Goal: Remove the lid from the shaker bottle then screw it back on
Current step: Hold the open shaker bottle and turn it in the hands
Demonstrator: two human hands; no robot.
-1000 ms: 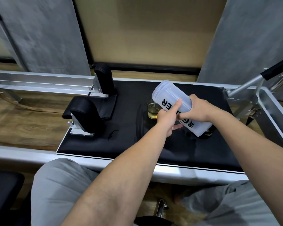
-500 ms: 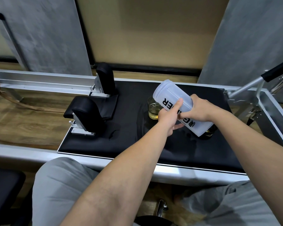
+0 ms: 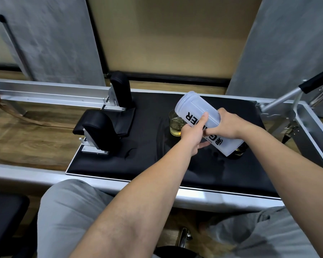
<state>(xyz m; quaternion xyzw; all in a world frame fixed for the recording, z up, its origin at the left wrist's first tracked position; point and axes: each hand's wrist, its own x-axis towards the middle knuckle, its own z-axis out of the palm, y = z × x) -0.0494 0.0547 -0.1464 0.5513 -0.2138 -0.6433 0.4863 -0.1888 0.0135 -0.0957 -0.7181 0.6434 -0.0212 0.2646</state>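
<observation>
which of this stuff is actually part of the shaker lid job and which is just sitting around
In the job:
frosted white plastic shaker bottle, lid off, tilted
dark lid behind its base
left hand
right hand

Lying about:
clear glass of yellow liquid
two black padded rests

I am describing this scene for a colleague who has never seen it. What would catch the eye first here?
First, the frosted shaker bottle at centre right, tilted with its open mouth up and to the left, lid off, held by both the left hand and the right hand. Just behind it, a small glass of yellow liquid stands on the black pad. To the left, two black padded rests rise from the pad.
</observation>
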